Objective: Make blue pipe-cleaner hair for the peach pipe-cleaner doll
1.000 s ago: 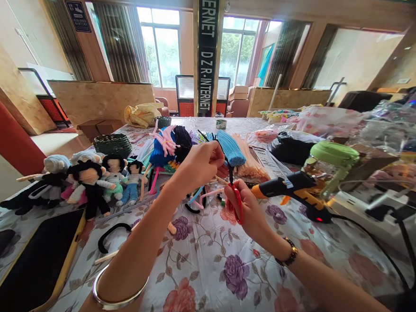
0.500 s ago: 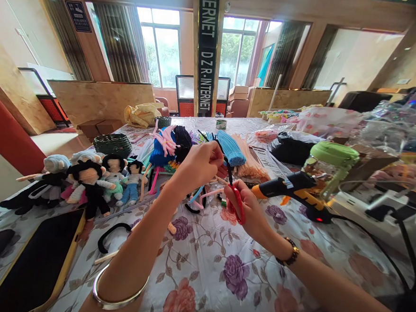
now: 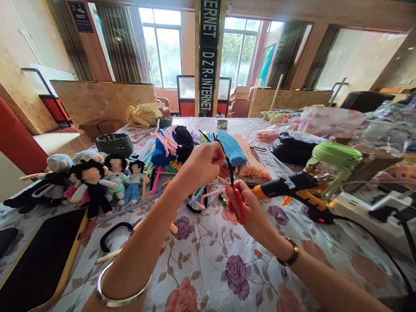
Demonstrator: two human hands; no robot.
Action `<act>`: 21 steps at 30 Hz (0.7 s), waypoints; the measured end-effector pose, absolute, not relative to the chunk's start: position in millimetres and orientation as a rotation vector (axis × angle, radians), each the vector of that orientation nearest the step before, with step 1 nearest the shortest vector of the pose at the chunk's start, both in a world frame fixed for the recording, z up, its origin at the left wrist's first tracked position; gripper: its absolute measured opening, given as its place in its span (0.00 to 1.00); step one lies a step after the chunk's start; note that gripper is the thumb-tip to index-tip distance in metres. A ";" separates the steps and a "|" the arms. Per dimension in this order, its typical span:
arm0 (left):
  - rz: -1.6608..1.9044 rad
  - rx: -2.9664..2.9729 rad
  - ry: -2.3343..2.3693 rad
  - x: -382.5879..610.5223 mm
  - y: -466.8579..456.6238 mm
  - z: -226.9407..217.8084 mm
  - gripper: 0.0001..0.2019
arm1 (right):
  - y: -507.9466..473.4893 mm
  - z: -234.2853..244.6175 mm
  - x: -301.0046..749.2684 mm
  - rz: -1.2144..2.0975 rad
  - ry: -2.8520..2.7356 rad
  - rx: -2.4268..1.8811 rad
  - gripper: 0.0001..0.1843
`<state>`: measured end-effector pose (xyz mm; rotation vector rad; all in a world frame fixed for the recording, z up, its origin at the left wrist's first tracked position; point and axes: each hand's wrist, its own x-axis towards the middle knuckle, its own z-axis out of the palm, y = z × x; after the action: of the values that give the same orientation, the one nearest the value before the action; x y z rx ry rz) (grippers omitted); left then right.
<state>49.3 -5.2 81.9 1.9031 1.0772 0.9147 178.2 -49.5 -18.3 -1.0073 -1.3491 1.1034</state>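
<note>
My right hand (image 3: 244,202) is closed round the red handles of a pair of scissors (image 3: 240,207), whose dark blades point up toward my other hand. My left hand (image 3: 207,163) pinches a black pipe cleaner (image 3: 222,150); one end of it sticks up past the fingers. The blades and the black stem overlap, so whether they touch is unclear. Beyond the hands lie bundles of light blue pipe cleaners (image 3: 232,148), peach pipe cleaners (image 3: 252,161) and black ones (image 3: 183,144). A bent black piece (image 3: 111,235) rests on the cloth left of my forearm.
Several small dolls (image 3: 95,184) sit at the left, behind a phone (image 3: 40,253). A hot glue gun (image 3: 298,193) with a lit red light and a cable lies at the right, near a green-lidded jar (image 3: 336,160) and a white power strip (image 3: 364,209). A dark green basket (image 3: 114,144) stands farther back.
The whole view has shifted very slightly to the right. Both hands keep nearly the same pose, with the scissors and the black pipe cleaner still held.
</note>
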 end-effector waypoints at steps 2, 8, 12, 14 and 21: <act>0.916 1.901 1.086 49.6 -5.4 82.5 0.07 | -49.1 -18.9 178.5 1.096 -1.340 -1.017 0.22; 0.910 1.899 1.083 49.7 -6.1 83.4 0.07 | -48.0 -20.7 177.5 1.081 -1.339 -1.000 0.21; 0.901 1.926 1.054 47.8 -5.1 81.4 0.06 | -47.1 -19.1 177.0 1.019 -1.289 -0.998 0.21; 0.892 1.957 1.035 45.4 -3.0 79.9 0.05 | -46.1 -18.0 177.6 0.987 -1.236 -0.945 0.20; 0.871 2.185 1.001 36.8 6.5 77.8 0.01 | -41.3 -14.1 181.1 1.002 -1.021 -0.783 0.14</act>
<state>36.8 6.5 77.8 2.1853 1.0011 0.8708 181.1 -41.3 -14.1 -0.7834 -1.0207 1.0016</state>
